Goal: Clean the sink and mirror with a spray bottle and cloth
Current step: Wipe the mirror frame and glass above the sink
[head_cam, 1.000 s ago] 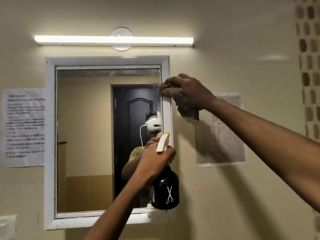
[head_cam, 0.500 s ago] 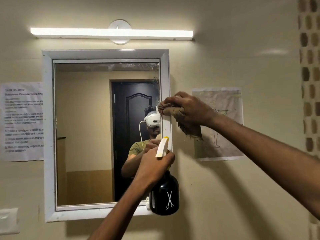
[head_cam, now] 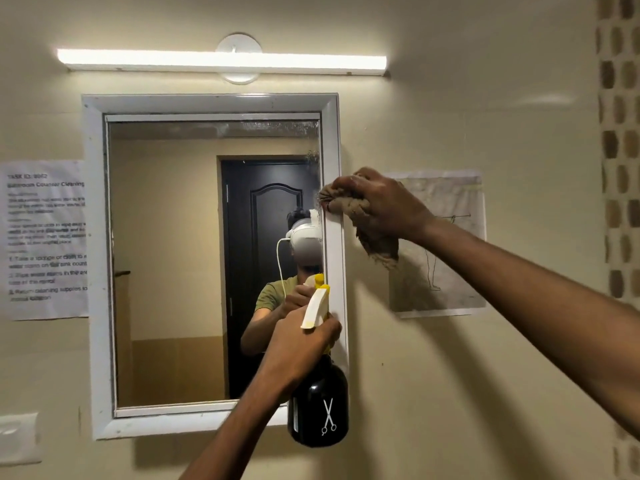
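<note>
A white-framed mirror (head_cam: 166,258) hangs on the cream wall in front of me. My right hand (head_cam: 384,207) is closed on a crumpled brown cloth (head_cam: 375,242) and presses it against the right side of the mirror frame (head_cam: 334,254), about mid-height. Spray spots cover the glass near its top right corner. My left hand (head_cam: 299,344) grips the neck of a black spray bottle (head_cam: 318,407) with a pale yellow trigger head, held up by the frame's lower right corner. The sink is out of view.
A tube light (head_cam: 221,60) glows above the mirror. A printed instruction sheet (head_cam: 45,237) is taped left of the mirror and a sketch on paper (head_cam: 446,244) right of it. A white switch plate (head_cam: 17,438) sits at lower left. Patterned tiles (head_cam: 620,150) run down the right edge.
My right hand has slid the cloth down the right side of the mirror frame from near the top to mid-height. The left hand keeps the bottle in about the same place.
</note>
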Demonstrator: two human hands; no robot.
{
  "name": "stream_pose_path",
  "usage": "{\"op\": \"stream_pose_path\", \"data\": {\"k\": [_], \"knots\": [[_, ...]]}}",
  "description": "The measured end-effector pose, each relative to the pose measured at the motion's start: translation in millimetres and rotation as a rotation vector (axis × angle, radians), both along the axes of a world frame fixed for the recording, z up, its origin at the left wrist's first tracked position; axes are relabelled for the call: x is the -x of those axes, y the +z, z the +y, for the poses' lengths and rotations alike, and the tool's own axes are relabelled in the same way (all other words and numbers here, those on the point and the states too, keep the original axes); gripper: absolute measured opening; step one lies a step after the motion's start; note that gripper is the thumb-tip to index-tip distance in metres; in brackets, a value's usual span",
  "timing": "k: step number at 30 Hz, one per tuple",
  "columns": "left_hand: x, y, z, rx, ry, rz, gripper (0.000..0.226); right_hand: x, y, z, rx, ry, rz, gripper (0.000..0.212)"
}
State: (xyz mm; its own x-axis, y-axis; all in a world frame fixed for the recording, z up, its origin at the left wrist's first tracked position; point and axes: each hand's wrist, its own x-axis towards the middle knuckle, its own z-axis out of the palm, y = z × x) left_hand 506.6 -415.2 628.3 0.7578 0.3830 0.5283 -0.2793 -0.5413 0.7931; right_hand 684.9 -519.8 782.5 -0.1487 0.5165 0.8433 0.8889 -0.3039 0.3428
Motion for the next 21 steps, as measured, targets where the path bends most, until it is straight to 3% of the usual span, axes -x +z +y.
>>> {"op": "stream_pose_path", "data": {"k": [4,8,11,16,18,21], "knots": [[0,-5,-3,0.042,0.008,-0.040,0.018,-5,-50,-3,0.038,0.044,-0.016,0.042],[5,-14,-4,0.038,0.013,-0.019,0.014,-9,-119,-10,0.283,0.058,-0.026,0.039],[7,-18,-4,0.009,-0.003,0.033,0.014,-9,-98,-10,0.295,0.024,-0.029,0.043],[0,-21,-7,-0.014,-0.005,0.046,0.020,4,-5,-2,-0.039,-0.010,0.053,0.044],[-5,-25,-4,-0.056,0.010,0.057,0.034,5,5,0,-0.038,-0.018,0.022,0.047],[-11,-33,-2,-0.057,0.034,0.071,0.030,4,-12,1,-0.071,-0.011,0.020,0.047]]}}
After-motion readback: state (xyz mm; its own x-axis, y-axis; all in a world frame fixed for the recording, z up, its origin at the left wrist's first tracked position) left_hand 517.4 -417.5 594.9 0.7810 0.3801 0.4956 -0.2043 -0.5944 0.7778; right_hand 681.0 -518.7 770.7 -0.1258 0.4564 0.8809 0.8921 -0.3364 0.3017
